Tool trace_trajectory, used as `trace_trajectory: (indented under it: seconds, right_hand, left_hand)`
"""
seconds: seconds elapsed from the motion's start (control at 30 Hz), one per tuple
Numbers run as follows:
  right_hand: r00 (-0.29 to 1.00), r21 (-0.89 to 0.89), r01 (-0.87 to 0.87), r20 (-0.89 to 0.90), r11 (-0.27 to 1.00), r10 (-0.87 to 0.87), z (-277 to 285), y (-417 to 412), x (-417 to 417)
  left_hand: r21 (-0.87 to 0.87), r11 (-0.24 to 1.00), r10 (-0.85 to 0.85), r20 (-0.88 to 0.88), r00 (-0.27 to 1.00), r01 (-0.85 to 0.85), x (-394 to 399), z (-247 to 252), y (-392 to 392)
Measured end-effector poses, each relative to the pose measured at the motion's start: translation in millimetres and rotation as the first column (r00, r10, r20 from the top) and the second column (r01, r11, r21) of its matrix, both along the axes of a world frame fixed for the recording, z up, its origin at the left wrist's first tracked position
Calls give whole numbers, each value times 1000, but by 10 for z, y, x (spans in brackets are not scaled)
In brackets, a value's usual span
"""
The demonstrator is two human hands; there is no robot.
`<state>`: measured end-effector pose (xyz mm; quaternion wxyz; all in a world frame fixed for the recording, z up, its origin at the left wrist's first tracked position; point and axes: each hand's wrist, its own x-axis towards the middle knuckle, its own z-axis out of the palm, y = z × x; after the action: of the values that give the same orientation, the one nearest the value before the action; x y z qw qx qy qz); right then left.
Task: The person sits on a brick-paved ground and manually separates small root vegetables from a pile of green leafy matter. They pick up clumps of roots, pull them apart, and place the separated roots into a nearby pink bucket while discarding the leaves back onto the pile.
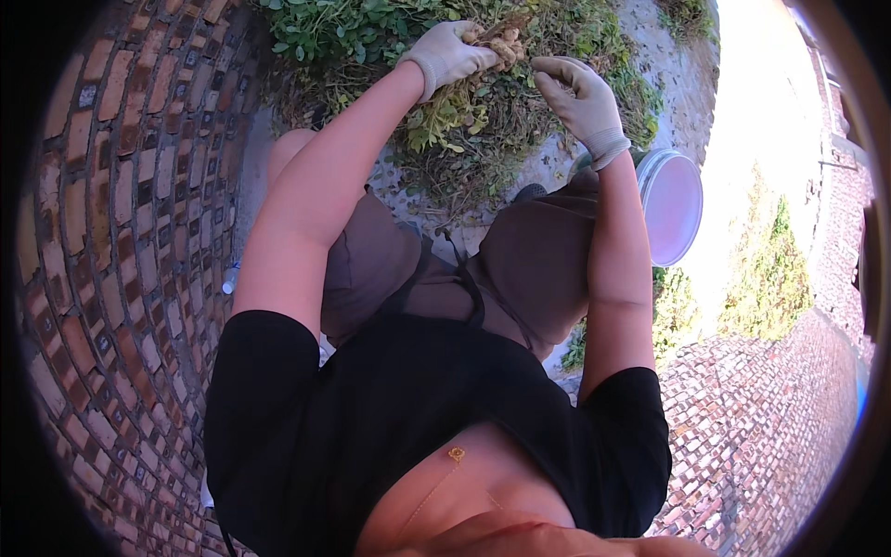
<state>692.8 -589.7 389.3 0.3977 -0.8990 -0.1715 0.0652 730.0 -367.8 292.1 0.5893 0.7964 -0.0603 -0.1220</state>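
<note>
My left hand [456, 56], in a pale knitted work glove, is closed around a bunch of peanut pods [507, 47] still on their plant, at the top centre. Roots and dry stems stick out past the pods, and yellow-green leaves hang below the glove. To the right of the bunch, my right hand [578, 97], gloved the same way, is raised with its fingers curved and apart, touching nothing that I can see. Beneath both hands lies a heap of pulled peanut plants [480, 150], partly green and partly dried.
A pale plastic bucket [672, 209] stands by my right forearm, its round end facing outward. A brick wall [132, 209] rises along the left. A small clear bottle [230, 278] lies at its foot. More plants [769, 278] lie on sunlit ground at the right, beside brickwork [759, 397].
</note>
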Motion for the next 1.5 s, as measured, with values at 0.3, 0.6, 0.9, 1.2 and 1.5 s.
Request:
trace_trajectory:
  seconds: [0.3, 0.6, 0.9, 1.2, 1.5]
  right_hand:
    - [963, 5, 127, -241, 992, -122, -168, 233, 194]
    - [994, -362, 3, -104, 932, -44, 22, 315, 139]
    - [953, 18, -228, 210, 973, 219, 131, 391, -184]
    - [695, 580, 529, -715, 619, 76, 1, 268, -91]
    - [633, 361, 576, -765, 733, -120, -294, 502, 47]
  left_hand:
    - [-62, 998, -26, -82, 996, 21, 35, -208, -137]
    - [378, 921, -82, -54, 995, 96, 45, 351, -263]
    - [402, 916, 58, -153, 987, 8, -15, 278, -179]
    - [696, 688, 41, 246, 968, -207, -64, 492, -217]
    - [741, 668, -110, 191, 975, -70, -129, 501, -384]
